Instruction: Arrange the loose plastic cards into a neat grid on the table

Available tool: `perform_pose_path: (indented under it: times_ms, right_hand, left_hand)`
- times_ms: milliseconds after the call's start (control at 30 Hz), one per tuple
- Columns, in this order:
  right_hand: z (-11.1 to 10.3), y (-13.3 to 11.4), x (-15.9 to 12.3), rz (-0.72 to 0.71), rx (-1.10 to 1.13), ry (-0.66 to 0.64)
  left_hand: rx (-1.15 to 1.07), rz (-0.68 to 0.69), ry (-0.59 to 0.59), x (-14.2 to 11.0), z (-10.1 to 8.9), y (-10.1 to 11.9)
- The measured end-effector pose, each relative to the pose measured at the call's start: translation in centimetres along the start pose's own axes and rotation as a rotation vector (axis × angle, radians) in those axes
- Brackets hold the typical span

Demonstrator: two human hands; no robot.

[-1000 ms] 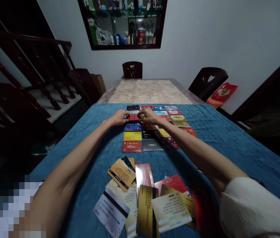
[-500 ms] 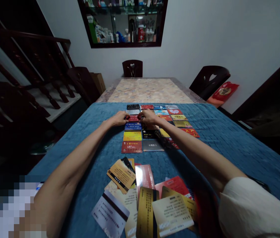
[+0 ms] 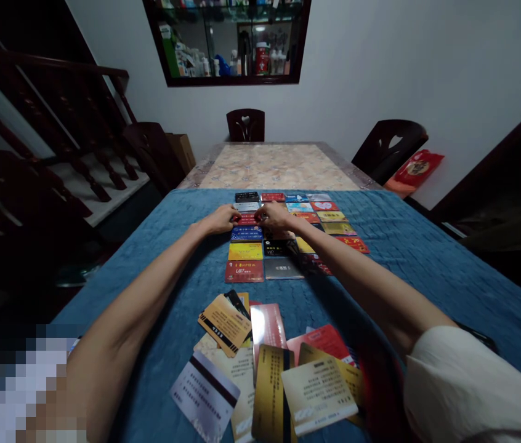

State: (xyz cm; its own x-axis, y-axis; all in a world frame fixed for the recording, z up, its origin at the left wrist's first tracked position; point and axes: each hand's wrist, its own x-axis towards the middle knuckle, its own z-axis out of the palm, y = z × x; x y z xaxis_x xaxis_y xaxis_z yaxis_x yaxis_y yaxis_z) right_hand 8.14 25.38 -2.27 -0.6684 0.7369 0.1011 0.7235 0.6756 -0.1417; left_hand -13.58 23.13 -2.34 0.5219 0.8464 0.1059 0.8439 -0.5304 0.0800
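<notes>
Between my two hands lies a red card (image 3: 247,219) in the left column of a grid of cards. My left hand (image 3: 222,219) pinches its left edge, fingers closed. At its right edge are the bent fingers of my right hand (image 3: 273,215), which covers part of the neighbouring column. Just below the red card is a blue card (image 3: 246,233), followed by a yellow card (image 3: 245,250) and a dark red card (image 3: 244,271). A pale card (image 3: 246,207) and a black card (image 3: 246,197) sit above it.
Nearer me, a loose pile of cards overlaps, with a silver card (image 3: 205,394) and a gold card (image 3: 270,394) on top. A blue cloth (image 3: 159,363) covers this part of the table. Dark chairs (image 3: 390,144) stand around it.
Both hands stay at the red card with hardly any movement. The whole view has shifted very slightly upward.
</notes>
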Motion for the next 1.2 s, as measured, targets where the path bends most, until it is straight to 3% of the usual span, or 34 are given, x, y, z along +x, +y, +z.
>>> perform_pose_path:
  times_ms: [400,733,967,1200]
  right_hand:
    - [0.0,0.3,-0.6,-0.008,0.013,0.114]
    - [-0.6,-0.7,-3.7,-0.029,0.043,0.22]
    - [-1.4,-3.6,-7.4,-0.093,0.078,0.255]
    - [-1.4,-9.4,-11.5,-0.165,0.064,0.164]
  left_hand:
    - [-0.012,-0.007,0.084,-0.8,0.3,0.1]
    - [0.038,0.044,0.187,-4.2,-0.4,1.8]
    - [0.02,0.098,0.257,-7.5,-0.9,4.0]
    - [-0.022,0.088,0.255,-10.6,-0.6,6.7]
